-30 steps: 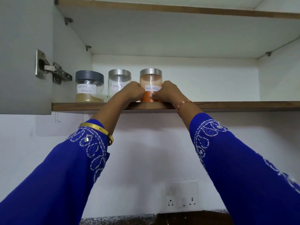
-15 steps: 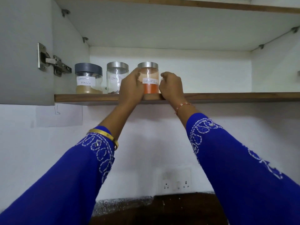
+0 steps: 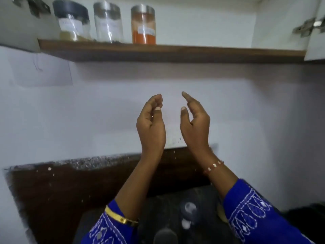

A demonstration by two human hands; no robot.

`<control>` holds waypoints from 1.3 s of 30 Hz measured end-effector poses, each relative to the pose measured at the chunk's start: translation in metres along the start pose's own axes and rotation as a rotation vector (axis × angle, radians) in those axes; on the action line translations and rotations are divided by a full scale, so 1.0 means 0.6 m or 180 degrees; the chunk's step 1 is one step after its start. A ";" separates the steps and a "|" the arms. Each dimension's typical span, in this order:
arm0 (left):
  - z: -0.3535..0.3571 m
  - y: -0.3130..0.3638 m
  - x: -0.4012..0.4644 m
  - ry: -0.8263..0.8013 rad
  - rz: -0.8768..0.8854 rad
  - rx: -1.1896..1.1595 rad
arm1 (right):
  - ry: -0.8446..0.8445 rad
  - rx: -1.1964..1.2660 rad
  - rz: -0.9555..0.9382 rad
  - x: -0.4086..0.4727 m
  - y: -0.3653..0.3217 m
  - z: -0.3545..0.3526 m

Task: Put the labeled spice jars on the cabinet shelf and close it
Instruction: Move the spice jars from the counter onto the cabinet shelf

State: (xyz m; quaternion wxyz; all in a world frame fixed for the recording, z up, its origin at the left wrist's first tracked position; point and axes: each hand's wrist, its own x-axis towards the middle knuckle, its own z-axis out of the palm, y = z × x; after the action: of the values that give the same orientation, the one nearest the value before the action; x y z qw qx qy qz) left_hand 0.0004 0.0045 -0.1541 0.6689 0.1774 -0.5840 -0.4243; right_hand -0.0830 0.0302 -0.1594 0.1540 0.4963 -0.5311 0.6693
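Three labeled jars stand in a row at the left end of the wooden cabinet shelf [image 3: 175,51]. A dark-lidded jar [image 3: 71,20] holds yellowish powder, a steel-lidded jar [image 3: 108,23] looks mostly clear, and a steel-lidded jar [image 3: 143,25] holds red powder. My left hand [image 3: 152,125] and my right hand [image 3: 194,124] hang well below the shelf, in front of the white wall. Both hands are empty, with fingers loosely curved and apart, palms facing each other.
The cabinet stands open: the left door [image 3: 17,23] and the right door [image 3: 315,32] swing outward on metal hinges. Below is a dark stone counter [image 3: 61,191] holding blurred dark objects [image 3: 175,217] near my forearms. A paper sheet [image 3: 40,71] is stuck to the wall.
Both hands let go of the red powder jar and dropped away from the shelf. The jar stays beside the other two. My view has tilted down toward the counter.
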 end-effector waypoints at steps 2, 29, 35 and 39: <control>-0.011 -0.022 -0.054 -0.0049 -0.0310 -0.0088 | 0.0091 0.0024 0.0303 -0.047 0.020 -0.029; -0.217 -0.277 -0.401 -0.0297 -0.2645 0.1718 | -0.3896 -0.1631 0.1712 -0.456 0.196 -0.032; -0.239 -0.287 -0.421 -0.0495 -0.2800 0.1918 | -0.4444 -0.1935 0.1325 -0.447 0.207 0.001; -0.247 -0.295 -0.445 -0.0825 -0.2902 0.2055 | -0.4399 -0.2038 0.1438 -0.436 0.214 -0.003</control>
State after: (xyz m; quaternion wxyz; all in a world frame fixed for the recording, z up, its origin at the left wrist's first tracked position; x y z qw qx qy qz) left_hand 0.0858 0.0711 -0.4901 0.2530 0.5532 -0.6257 -0.4884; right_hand -0.0576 0.0657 -0.4474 -0.2148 0.6111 -0.7608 0.0395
